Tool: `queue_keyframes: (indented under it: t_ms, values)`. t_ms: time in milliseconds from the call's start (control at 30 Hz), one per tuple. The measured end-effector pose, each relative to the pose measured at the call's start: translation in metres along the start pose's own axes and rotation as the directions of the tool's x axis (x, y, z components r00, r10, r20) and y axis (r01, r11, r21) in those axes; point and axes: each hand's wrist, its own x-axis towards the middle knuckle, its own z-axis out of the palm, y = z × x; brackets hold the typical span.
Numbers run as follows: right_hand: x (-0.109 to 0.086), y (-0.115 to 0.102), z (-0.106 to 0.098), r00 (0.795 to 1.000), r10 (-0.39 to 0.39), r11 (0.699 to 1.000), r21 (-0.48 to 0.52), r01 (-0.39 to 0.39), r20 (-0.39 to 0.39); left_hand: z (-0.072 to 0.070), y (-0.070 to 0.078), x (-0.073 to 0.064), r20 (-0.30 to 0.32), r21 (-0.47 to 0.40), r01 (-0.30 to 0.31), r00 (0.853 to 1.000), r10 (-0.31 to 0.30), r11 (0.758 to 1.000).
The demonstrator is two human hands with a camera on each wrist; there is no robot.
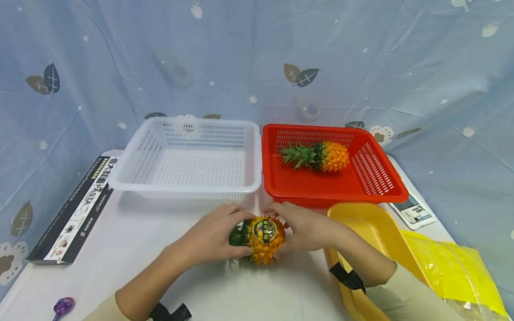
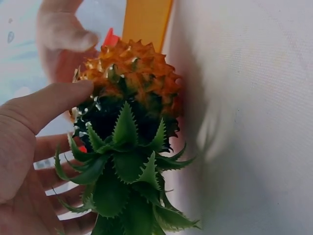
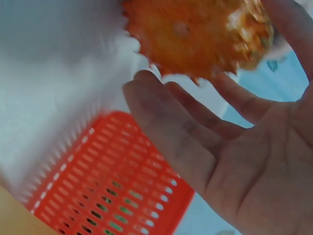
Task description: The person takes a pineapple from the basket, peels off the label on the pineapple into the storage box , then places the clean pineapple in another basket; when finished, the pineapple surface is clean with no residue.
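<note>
A small orange pineapple (image 1: 263,249) with a round dark-and-gold sticker (image 1: 265,230) lies low over the white table, its green crown (image 2: 122,181) pointing left. My left hand (image 1: 213,234) holds it near the crown, thumb across one side and fingers on the other. Around the base end is my right hand (image 1: 311,227); in the right wrist view its fingers (image 3: 171,132) stretch out fairly straight, close beside the fruit. A second pineapple (image 1: 335,156) lies on its side in the red basket (image 1: 305,185) behind my right hand.
A white basket (image 1: 184,187) stands at the back left, beside the red one. Along the left edge lies a long black-and-white pasta box (image 1: 76,214), with a purple wrapped lollipop (image 1: 64,306) nearer me. A yellow tray (image 1: 365,218) and a yellow bag (image 1: 453,267) sit at the right, under and beside my forearm.
</note>
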Motion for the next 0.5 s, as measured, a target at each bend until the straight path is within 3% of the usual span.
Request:
queue_keyframes:
  t_ms: [100, 233, 367, 500]
  values:
    - [-0.0027, 0.0007, -0.0049, 0.996, -0.044, 0.999, 0.012, 0.045, -0.078, -0.0003, 0.0006, 0.0004, 0.018, -0.008, 0.016, 1.000, -0.016, 1.000]
    - [-0.0017, 0.0008, -0.0067, 0.976, -0.124, 0.992, 0.013, 0.129, -0.180, -0.0003, 0.0012, -0.0003, 0.030, -0.019, 0.035, 0.999, -0.034, 0.999]
    - [0.0021, 0.0003, -0.0047, 0.965, -0.157, 0.987, 0.003, 0.161, -0.208, -0.0002, 0.0018, -0.0014, 0.026, -0.026, 0.038, 0.999, -0.037, 0.999]
    - [0.0055, -0.0015, -0.0031, 0.969, -0.137, 0.991, -0.031, 0.134, -0.204, 0.0000, 0.0025, -0.0019, 0.019, -0.032, 0.036, 0.999, -0.035, 0.999]
